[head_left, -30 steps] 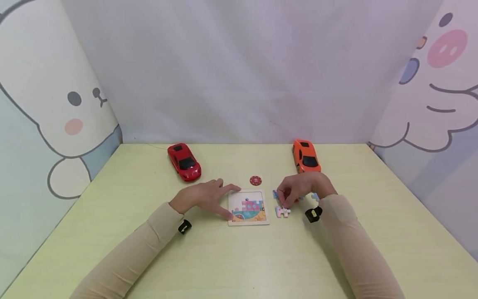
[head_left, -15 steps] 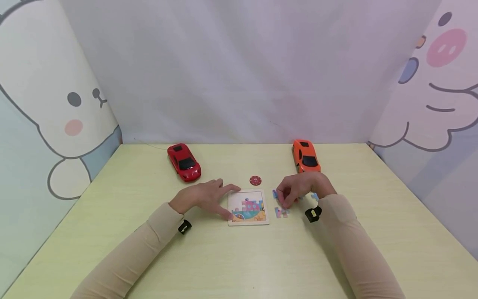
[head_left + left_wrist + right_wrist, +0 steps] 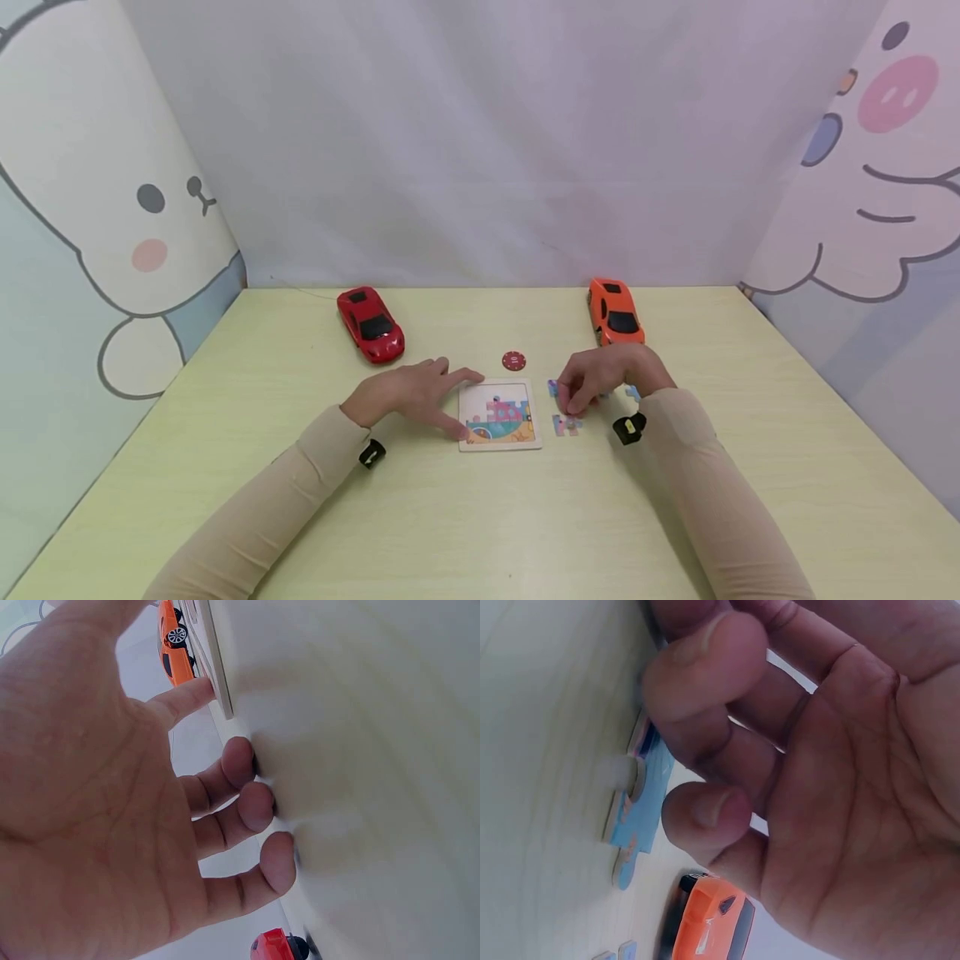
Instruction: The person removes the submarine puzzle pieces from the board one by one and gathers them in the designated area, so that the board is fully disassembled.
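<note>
My left hand (image 3: 412, 396) reaches to the left side of a square puzzle board (image 3: 510, 447). Its thumb and index finger are spread and touch the board's near and far left parts. In the left wrist view the other fingertips (image 3: 257, 808) rest on the table. The board is partly filled with joined pink, teal and sandy pieces; its upper left is bare. To its right, my right hand (image 3: 603, 375) bends over loose pieces, thumb and finger pinching the far edge of a puzzle piece (image 3: 567, 427). In the right wrist view that pinch is hidden. A blue puzzle piece (image 3: 641, 814) lies under the curled fingers.
A red toy car (image 3: 371, 325) stands at the back left and an orange toy car (image 3: 615, 312) at the back right. A red poker chip (image 3: 513, 361) lies behind the board. Another blue piece (image 3: 632, 392) shows beyond the right wrist.
The puzzle piece at the right fingertips has shifted slightly and its face catches the light differently. The left hand and the board stay in place.
</note>
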Available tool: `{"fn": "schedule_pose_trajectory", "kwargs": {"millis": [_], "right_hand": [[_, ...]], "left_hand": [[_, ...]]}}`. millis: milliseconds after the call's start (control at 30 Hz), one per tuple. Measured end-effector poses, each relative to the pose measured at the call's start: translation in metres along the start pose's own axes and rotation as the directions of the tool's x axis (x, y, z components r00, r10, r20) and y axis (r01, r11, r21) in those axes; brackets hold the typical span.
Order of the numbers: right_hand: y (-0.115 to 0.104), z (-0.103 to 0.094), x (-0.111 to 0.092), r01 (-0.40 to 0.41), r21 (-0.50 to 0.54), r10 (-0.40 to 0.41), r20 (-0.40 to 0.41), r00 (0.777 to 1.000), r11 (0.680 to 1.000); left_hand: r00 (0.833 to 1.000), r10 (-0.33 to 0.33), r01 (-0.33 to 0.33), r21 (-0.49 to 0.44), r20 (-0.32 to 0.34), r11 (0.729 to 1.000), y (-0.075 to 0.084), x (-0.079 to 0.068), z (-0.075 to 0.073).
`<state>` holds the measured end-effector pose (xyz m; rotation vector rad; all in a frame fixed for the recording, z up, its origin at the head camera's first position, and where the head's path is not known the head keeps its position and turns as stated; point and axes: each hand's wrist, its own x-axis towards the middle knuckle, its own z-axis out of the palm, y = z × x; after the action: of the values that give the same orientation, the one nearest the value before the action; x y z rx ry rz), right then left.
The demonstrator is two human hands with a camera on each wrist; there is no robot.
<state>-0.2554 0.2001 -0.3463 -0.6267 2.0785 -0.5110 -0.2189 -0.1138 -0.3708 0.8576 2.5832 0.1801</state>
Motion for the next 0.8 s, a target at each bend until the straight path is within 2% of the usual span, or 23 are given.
{"fn": "schedule_pose_trajectory", "kwargs": {"millis": [500,800], "right_hand": [[0.0010,-0.0004,-0.0005,-0.006,0.009,0.006,-0.019,1.000,1.000],[-0.0044,0.0007,-0.0004,0.032,0.013,-0.031,-0.042,0.999,0.999]], "left_hand": [[1.000,0.001,-0.001,-0.007,0.000,1.000,-0.0012,0.0022,0.0014],[1.000,-0.006,0.006,-0.017,0.002,1.000,-0.0015,0.0012,0.0009]]}}
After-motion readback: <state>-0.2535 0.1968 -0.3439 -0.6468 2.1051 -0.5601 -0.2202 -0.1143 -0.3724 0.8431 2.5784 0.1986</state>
